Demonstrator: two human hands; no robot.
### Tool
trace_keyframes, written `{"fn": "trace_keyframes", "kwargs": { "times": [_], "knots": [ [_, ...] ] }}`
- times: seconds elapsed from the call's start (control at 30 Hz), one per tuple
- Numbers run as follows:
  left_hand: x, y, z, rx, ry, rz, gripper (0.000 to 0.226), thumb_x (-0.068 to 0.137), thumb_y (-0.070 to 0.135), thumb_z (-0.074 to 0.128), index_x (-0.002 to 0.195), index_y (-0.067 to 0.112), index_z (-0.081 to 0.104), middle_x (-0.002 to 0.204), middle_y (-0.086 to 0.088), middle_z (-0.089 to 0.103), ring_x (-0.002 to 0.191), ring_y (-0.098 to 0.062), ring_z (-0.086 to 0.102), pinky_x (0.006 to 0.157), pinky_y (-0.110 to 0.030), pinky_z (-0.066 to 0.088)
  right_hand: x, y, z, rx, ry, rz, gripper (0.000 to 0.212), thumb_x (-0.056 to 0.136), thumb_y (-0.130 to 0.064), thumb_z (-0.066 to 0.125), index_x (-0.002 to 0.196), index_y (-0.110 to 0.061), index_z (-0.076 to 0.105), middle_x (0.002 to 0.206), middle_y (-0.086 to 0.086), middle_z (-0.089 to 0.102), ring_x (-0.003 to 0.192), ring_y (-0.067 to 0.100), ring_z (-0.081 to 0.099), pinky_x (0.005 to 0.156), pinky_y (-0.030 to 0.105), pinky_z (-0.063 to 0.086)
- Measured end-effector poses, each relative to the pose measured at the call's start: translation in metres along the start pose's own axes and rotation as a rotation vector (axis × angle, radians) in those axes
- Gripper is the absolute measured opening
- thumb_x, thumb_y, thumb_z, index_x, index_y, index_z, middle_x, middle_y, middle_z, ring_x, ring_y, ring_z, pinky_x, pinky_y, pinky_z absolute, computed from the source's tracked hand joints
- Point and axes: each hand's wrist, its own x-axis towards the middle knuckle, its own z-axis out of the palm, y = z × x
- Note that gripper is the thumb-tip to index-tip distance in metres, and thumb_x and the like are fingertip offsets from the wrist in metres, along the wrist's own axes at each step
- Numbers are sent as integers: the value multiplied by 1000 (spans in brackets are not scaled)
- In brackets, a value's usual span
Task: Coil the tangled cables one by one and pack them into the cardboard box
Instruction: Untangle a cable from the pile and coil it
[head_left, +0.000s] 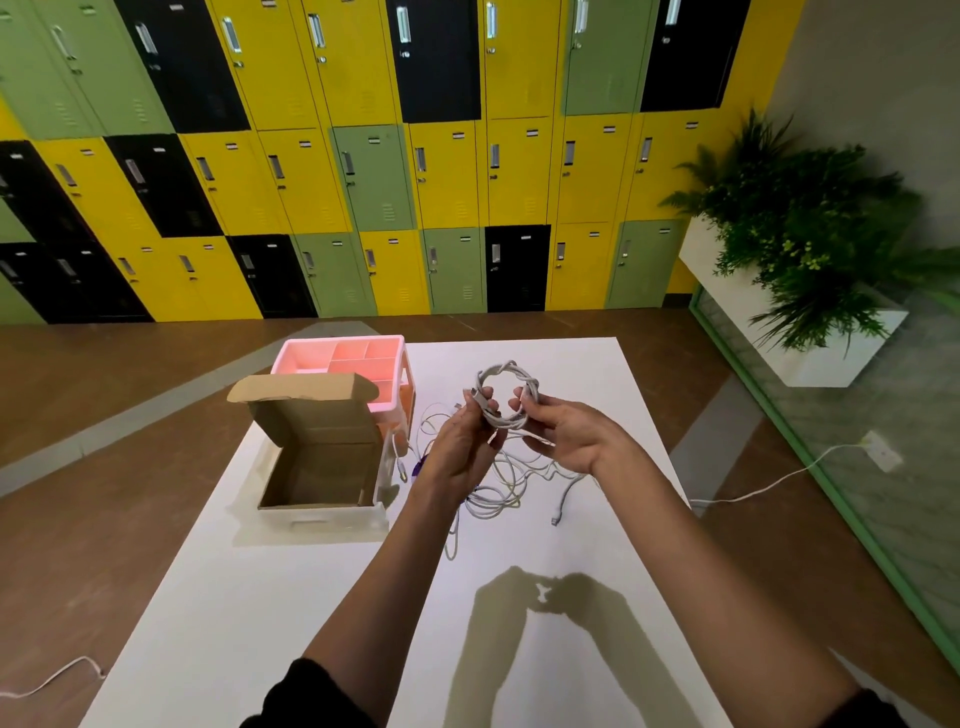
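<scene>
White coil (506, 392) nearly finished, gripped by left hand (462, 447) and right hand (566, 436); box (317, 431) looks empty; tangle (491, 506) awaits coiling.

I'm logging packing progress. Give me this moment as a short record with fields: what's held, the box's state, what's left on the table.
held: coiled white cable, gripped by left hand and right hand above the table
box: cardboard box, lid open, nothing visible inside
remaining: tangled white cables on the table, below the hands
nearby: pink organizer behind the box
</scene>
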Motion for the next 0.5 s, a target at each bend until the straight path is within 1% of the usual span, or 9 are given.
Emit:
{"fn": "trace_keyframes", "kwargs": {
  "times": [0.1,0.17,0.27,0.33,0.43,0.5],
  "knots": [
    [4,-4,1,26,46,-32,18,97,8,47,88,15,61,67,3,61,70,-8,62,72,-22,45,0,7,-7,20,-5,-12,8,93,-23,57,95,-22,64,96,-8,65,91,7,58,81,25,41],
    [4,-6,3,23,79,-68,19,97,7,47,88,14,62,69,1,61,65,-8,64,68,-23,45,0,9,-13,4,-18,-26,9,93,-24,57,96,-22,65,96,-8,65,92,7,58,81,25,40],
    [4,-10,7,-75,126,-121,18,97,10,49,88,8,64,72,-4,61,72,-14,61,68,-24,46,-1,13,-22,-22,-60,-35,12,94,-25,56,100,-23,66,94,-9,66,92,7,59,81,25,39],
    [4,-13,8,-86,144,-130,19,97,11,49,88,6,65,71,-5,62,76,-16,60,67,-24,47,-3,15,-28,-47,-80,-40,13,93,-26,57,100,-22,67,93,-9,67,91,7,61,80,26,40],
    [0,-21,10,-46,174,-112,19,96,10,50,87,7,66,67,-5,64,72,-14,59,60,-23,51,-4,17,-34,-77,-57,-79,16,92,-20,59,105,-16,68,95,-5,68,91,9,61,81,26,41],
    [-4,-26,11,0,206,-80,19,96,9,51,86,9,66,64,-1,62,68,-12,57,60,-21,48,-4,19,-33,-57,9,-116,19,90,-14,61,108,-10,68,95,1,68,89,12,61,81,26,43]
  ]
}}
